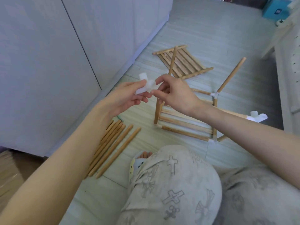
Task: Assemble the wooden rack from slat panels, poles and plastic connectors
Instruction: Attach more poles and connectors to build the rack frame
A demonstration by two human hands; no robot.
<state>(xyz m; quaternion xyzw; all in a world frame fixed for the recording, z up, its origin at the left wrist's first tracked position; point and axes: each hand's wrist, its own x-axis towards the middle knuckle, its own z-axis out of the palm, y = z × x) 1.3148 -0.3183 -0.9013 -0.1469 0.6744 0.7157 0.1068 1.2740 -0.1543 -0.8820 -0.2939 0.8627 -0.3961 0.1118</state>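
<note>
A white plastic connector (146,85) with several sockets is held in the air between both hands. My left hand (128,96) grips its lower end from the left, and my right hand (176,95) pinches its right side with thumb and fingers. Below and to the right stands the partly built rack (186,125): a slat panel with poles joined by white connectors, three poles pointing up. Another white connector (258,117) caps the pole at its right. A loose slat panel (183,61) lies farther back on the floor. Several loose poles (112,146) lie on the floor at the left.
White cabinet doors (48,62) run along the left. A cardboard box (8,172) sits at the bottom left. My bent knees in patterned trousers (175,184) fill the foreground. A blue box (276,8) stands far back right, white furniture (285,78) at the right edge.
</note>
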